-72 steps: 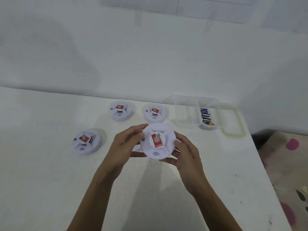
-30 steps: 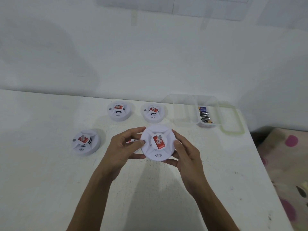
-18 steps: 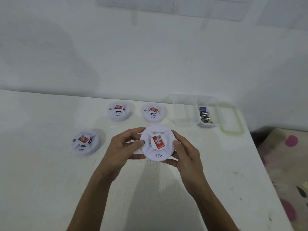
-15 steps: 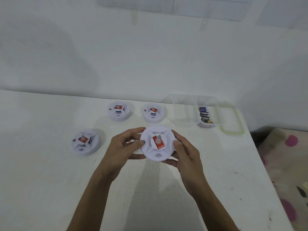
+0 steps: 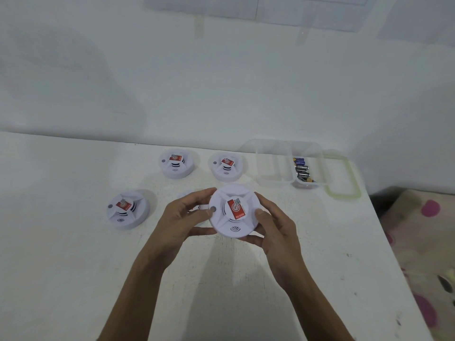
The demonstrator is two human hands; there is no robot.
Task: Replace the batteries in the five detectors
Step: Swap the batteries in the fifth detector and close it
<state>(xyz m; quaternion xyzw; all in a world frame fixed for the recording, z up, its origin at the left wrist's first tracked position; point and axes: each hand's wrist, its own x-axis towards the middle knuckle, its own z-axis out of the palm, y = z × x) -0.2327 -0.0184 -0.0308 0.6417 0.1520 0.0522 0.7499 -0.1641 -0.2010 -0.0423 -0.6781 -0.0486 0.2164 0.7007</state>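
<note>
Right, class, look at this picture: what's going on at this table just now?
A person holds one smoke detector above the white table, left hand and right hand gripping its rim. It looks closed. The back-left detector, back-right detector and near-left detector lie on the table; a fifth detector is mostly hidden behind the left hand. Batteries sit in a clear container at the right, its lid alongside.
</note>
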